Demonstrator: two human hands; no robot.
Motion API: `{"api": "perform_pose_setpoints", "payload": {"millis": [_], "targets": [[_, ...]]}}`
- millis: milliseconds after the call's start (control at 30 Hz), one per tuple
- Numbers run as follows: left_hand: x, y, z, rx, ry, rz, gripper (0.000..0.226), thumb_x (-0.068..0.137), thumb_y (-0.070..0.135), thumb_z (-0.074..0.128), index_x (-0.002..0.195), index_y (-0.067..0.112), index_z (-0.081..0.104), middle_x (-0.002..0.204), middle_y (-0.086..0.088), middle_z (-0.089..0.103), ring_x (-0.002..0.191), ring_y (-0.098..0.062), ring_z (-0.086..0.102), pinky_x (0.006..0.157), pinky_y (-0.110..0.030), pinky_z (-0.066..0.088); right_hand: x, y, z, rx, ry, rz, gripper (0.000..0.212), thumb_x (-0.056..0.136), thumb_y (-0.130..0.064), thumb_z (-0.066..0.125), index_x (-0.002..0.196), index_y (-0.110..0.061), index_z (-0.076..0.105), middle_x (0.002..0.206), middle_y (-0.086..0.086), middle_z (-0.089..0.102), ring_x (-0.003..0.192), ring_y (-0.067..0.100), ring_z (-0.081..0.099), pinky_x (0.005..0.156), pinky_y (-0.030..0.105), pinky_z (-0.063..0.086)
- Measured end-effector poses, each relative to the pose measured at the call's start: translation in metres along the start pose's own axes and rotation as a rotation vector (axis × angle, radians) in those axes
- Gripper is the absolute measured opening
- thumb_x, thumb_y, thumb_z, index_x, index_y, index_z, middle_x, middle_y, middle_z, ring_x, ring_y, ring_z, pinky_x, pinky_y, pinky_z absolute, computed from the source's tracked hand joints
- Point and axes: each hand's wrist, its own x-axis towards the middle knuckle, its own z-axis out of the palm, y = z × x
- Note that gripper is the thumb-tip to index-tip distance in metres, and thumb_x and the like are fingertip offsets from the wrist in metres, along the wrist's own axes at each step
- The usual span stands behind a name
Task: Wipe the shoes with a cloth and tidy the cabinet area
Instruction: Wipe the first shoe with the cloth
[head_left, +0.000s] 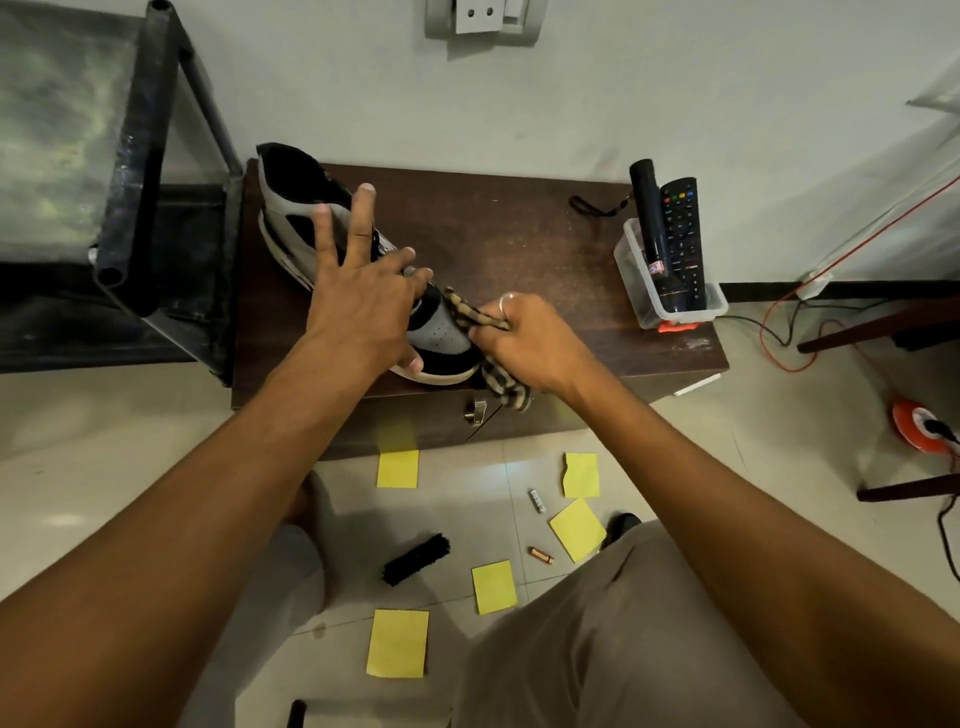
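The shoe (441, 327) lies on the cabinet (519, 234), heel near the back left corner, toe at the front edge. The left hand (358, 306) rests on it, fingers spread wide. The right hand (524, 343) is at the toe, fingers curled tight round the cloth (475, 314).

Soft, even indoor light with a slightly greenish cast fills the frame. Pale patches of sheen lie on the floor (498, 470), the brightest just below the cabinet front. The dark surface (519, 234) looks matte. Wide-angle bending stretches both forearms (208, 493) toward the lower corners. The rack (78, 130) at left is smeared and soft, while the centre is sharp.
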Motion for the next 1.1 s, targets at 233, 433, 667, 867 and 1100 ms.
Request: {"api": "perform_pose_setpoints", "payload": {"millis": [233, 433, 667, 867, 1100], "targets": [[-0.011, -0.002, -0.008, -0.192, 0.173, 0.135, 0.087, 0.082, 0.028, 0.076, 0.157, 0.031, 0.033, 0.168, -0.012, -0.017, 0.147, -0.045, -0.031, 0.119, -0.059, -0.016, -0.027, -0.001, -0.006, 0.135, -0.047, 0.091, 0.033, 0.097, -0.017, 0.063, 0.064, -0.016, 0.058, 0.058, -0.003, 0.056, 0.053, 0.010, 0.050, 0.057, 0.029, 0.042], [-0.009, 0.008, 0.005, -0.927, 0.401, -0.439, 0.101, 0.093, 0.050, 0.063, 0.162, 0.011, 0.000, 0.168, -0.016, -0.013, 0.152, -0.038, -0.021, 0.122, -0.054, -0.010, -0.009, -0.006, 0.023, 0.212, 0.271, 0.012, 0.032, 0.098, -0.013, 0.057, 0.068, -0.023, 0.061, 0.071, -0.007, 0.059, 0.062, 0.003, 0.055, 0.058, 0.023, 0.044], [0.002, 0.030, 0.048, -0.927, 0.494, -0.551, 0.092, 0.097, 0.046, 0.053, 0.160, 0.002, 0.002, 0.169, -0.017, -0.002, 0.156, -0.035, -0.006, 0.126, -0.052, 0.003, -0.011, -0.019, 0.051, 0.047, 0.177, -0.046, 0.017, 0.099, -0.017, 0.058, 0.104, -0.009, 0.071, 0.114, -0.004, 0.056, 0.093, 0.017, 0.062, 0.084, 0.037, 0.054], [0.003, 0.028, 0.057, -1.028, 0.554, -0.504, 0.083, 0.100, 0.031, 0.054, 0.161, 0.006, 0.005, 0.170, -0.010, 0.000, 0.157, -0.026, -0.003, 0.126, -0.040, 0.002, -0.015, -0.015, 0.053, 0.170, 0.167, 0.020, 0.015, 0.099, -0.016, 0.058, 0.094, -0.012, 0.072, 0.103, 0.001, 0.059, 0.090, 0.011, 0.058, 0.069, 0.012, 0.043], [0.006, 0.023, 0.062, -1.038, 0.552, -0.472, 0.079, 0.098, 0.019, 0.053, 0.161, 0.006, 0.007, 0.170, -0.011, 0.002, 0.157, -0.026, 0.001, 0.127, -0.041, 0.005, 0.033, -0.023, 0.059, 0.150, 0.258, 0.044, 0.026, 0.090, -0.021, 0.056, 0.065, -0.027, 0.054, 0.078, 0.001, 0.055, 0.069, 0.013, 0.053, 0.064, 0.023, 0.037]]}}
